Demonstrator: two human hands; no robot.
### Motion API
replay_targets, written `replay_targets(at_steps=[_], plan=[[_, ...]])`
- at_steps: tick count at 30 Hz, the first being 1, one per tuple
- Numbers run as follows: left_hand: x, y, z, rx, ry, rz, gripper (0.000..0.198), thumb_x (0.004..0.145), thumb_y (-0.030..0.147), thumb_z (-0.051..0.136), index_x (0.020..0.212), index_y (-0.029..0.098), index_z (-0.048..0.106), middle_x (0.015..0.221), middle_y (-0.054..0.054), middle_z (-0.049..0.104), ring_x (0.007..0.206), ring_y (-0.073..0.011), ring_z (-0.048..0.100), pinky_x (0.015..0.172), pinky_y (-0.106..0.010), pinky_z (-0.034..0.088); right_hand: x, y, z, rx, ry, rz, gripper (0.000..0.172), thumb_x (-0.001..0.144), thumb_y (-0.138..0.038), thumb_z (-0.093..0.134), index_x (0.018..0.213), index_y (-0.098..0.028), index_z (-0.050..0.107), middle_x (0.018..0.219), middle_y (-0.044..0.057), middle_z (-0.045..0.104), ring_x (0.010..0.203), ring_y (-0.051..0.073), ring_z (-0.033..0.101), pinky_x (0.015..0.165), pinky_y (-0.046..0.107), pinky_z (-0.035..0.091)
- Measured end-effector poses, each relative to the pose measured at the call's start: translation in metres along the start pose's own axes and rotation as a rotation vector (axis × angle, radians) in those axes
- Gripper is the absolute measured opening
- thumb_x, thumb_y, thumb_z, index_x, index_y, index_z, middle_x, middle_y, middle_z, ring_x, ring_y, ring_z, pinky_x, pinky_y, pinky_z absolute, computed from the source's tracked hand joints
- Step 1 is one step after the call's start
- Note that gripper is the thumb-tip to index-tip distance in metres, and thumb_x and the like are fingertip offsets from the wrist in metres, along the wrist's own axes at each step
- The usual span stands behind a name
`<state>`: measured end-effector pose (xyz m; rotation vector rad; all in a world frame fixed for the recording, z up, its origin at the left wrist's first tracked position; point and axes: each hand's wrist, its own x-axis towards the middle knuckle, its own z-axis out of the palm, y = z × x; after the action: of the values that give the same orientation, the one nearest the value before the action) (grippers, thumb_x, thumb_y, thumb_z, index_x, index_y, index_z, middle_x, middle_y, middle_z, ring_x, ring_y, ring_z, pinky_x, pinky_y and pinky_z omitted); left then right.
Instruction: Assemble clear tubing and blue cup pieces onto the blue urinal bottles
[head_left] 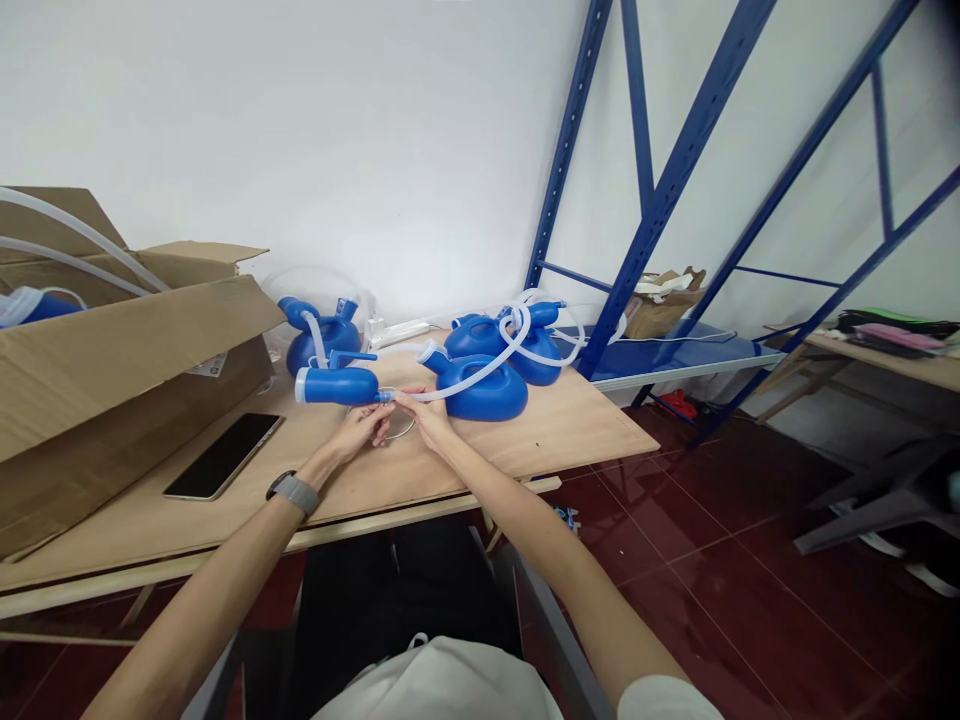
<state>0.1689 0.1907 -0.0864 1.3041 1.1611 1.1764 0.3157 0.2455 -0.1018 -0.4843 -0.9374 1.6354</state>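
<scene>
A blue cylindrical urinal head (341, 385) with a white rim and a lever-like handle lies at the near middle of the table, its narrow neck facing right. At that neck my left hand (364, 428) is closed, fingers pinching. My right hand (427, 415) grips the end of a translucent tube (480, 375) where it meets the neck. Around the hands shows a thin pale loop (405, 425); whether either hand holds it I cannot tell. Just right of my right hand stands a blue urinal bottle (487, 390) with a carrying hole, the tube passing in front of it.
More blue bottles with tubes stand behind, one at the left (300, 350) and others at the right (541, 368). An open cardboard box (150, 370) fills the table's left side, a phone (225, 455) beside it. A blue metal rack (630, 260) rises at the right.
</scene>
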Motion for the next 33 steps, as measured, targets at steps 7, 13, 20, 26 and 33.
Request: replay_targets(at_steps=[7,13,20,26,33], plan=[[0.002,-0.002,0.001,0.003,-0.02,-0.043,0.057,0.078,0.071,0.072,0.062,0.02,0.053,0.045,0.002,0.05,0.041,-0.0119,0.046,0.05,-0.028,0.045,0.001,0.0,-0.002,0.0,-0.011,-0.003,0.029,0.063,-0.021,0.093,0.076,-0.02,0.067,0.083,0.001,0.079,0.087,0.019,0.078,0.093,0.034,0.062],[0.004,-0.005,0.002,-0.003,-0.03,-0.031,0.056,0.081,0.075,0.066,0.076,0.021,0.052,0.052,0.003,0.055,0.043,-0.0127,0.05,0.051,-0.028,0.045,0.004,0.0,-0.004,0.028,0.021,-0.009,0.026,0.064,-0.021,0.09,0.078,-0.02,0.068,0.085,0.001,0.079,0.089,0.02,0.078,0.097,0.035,0.061],[0.007,-0.007,0.001,-0.017,-0.017,0.002,0.055,0.08,0.073,0.068,0.075,0.022,0.049,0.052,0.004,0.055,0.04,-0.0125,0.05,0.047,-0.026,0.041,0.003,-0.001,-0.005,0.037,0.038,0.005,0.025,0.066,-0.019,0.089,0.08,-0.02,0.068,0.088,0.002,0.08,0.093,0.02,0.077,0.101,0.035,0.059],[0.008,-0.01,0.001,-0.045,0.004,-0.005,0.056,0.079,0.073,0.072,0.082,0.02,0.056,0.053,0.004,0.055,0.04,-0.0123,0.05,0.046,-0.026,0.042,0.003,-0.005,-0.001,0.078,0.043,0.003,0.026,0.064,-0.018,0.09,0.079,-0.02,0.069,0.086,0.001,0.079,0.091,0.019,0.077,0.099,0.034,0.06],[0.009,-0.003,-0.014,-0.172,0.163,0.097,0.077,0.069,0.067,0.083,0.125,0.024,0.053,0.081,0.002,0.067,0.059,-0.0134,0.064,0.054,-0.024,0.052,-0.008,-0.048,-0.026,0.02,0.1,-0.083,0.028,0.065,-0.024,0.093,0.077,-0.02,0.068,0.084,0.001,0.077,0.087,0.017,0.076,0.094,0.031,0.061]])
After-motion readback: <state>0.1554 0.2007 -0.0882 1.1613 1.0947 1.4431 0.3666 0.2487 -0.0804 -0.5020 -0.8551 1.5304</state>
